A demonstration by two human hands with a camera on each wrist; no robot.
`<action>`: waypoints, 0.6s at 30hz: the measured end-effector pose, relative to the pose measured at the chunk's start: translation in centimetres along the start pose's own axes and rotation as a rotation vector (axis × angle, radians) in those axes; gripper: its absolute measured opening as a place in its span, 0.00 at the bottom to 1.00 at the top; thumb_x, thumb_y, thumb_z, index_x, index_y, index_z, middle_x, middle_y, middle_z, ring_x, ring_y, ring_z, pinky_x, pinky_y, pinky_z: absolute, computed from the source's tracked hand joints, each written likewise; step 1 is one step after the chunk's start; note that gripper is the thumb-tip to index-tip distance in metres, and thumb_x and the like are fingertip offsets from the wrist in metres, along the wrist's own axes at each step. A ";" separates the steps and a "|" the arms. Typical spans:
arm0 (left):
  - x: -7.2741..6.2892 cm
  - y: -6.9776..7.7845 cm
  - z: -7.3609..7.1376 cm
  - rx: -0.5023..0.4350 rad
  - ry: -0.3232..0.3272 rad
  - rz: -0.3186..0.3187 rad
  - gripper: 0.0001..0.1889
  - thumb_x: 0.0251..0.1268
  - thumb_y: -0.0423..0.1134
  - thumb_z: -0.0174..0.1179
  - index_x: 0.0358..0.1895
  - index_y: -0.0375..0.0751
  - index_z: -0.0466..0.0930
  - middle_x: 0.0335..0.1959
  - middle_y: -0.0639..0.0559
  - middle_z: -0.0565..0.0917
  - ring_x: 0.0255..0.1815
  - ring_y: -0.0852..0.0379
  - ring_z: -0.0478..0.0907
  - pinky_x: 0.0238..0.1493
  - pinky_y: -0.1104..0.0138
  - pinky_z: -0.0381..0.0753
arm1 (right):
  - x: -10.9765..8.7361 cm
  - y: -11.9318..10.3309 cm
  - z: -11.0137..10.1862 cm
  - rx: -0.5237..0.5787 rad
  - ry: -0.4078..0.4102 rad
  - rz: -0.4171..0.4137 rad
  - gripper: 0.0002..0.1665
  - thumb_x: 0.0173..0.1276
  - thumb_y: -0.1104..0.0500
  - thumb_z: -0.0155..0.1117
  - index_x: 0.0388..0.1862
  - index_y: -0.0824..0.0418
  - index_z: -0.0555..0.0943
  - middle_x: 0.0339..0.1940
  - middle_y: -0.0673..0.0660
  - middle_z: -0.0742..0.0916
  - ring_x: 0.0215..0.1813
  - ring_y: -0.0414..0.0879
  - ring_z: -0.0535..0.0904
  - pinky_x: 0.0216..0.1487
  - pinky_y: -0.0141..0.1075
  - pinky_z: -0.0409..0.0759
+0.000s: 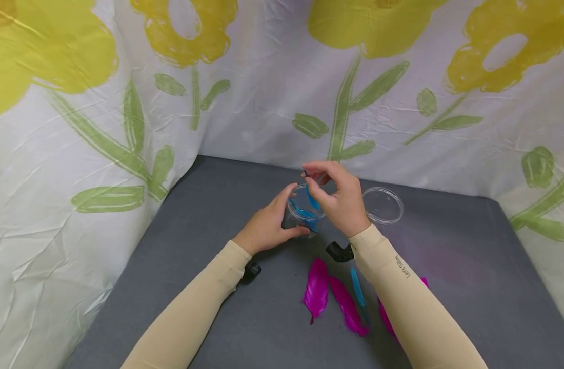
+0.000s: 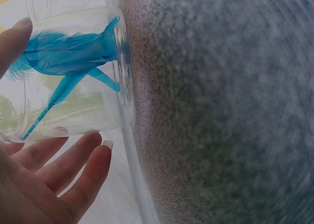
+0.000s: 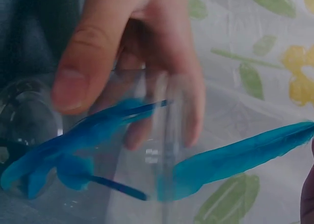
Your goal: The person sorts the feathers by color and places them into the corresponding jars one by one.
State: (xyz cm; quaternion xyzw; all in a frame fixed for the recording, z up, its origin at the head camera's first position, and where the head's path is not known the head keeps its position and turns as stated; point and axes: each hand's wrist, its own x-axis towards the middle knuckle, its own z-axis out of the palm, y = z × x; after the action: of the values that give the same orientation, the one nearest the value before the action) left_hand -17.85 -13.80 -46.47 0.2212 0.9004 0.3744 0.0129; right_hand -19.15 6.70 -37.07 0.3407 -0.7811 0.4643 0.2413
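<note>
Around the clear plastic jar [image 1: 289, 221], my left hand [image 1: 265, 225] curls its fingers and thumb, holding it from the left. Several blue feathers [image 2: 73, 49] lie inside the jar in the left wrist view. My right hand [image 1: 341, 199] is above the jar's mouth and pinches a single blue feather [image 3: 235, 157] by its upper end. The lower end of that feather is at the jar's rim in the right wrist view. Only a sliver of the right hand's fingers [image 3: 307, 197] shows there.
A clear round lid [image 1: 383, 223] lies right of the jar on the grey table [image 1: 180, 230]. Nearer the front lie magenta feathers [image 1: 317, 289] and a loose blue feather [image 1: 358, 289]; the right forearm partly covers some magenta. A flower-print cloth [image 1: 263, 102] hangs behind.
</note>
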 end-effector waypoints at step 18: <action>0.0 -0.2 0.2 -0.005 0.009 0.002 0.60 0.67 0.69 0.70 0.90 0.59 0.39 0.84 0.49 0.69 0.76 0.47 0.78 0.69 0.47 0.83 | -3.8 3.5 0.5 -0.085 -0.073 0.075 0.18 0.75 0.65 0.72 0.61 0.54 0.86 0.50 0.52 0.93 0.50 0.48 0.84 0.51 0.41 0.82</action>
State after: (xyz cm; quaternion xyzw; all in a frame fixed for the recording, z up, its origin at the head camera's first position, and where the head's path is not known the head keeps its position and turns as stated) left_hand -17.95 -13.80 -46.76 0.2204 0.8994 0.3775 0.0089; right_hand -19.29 8.57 -41.91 0.3173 -0.8206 0.4268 0.2093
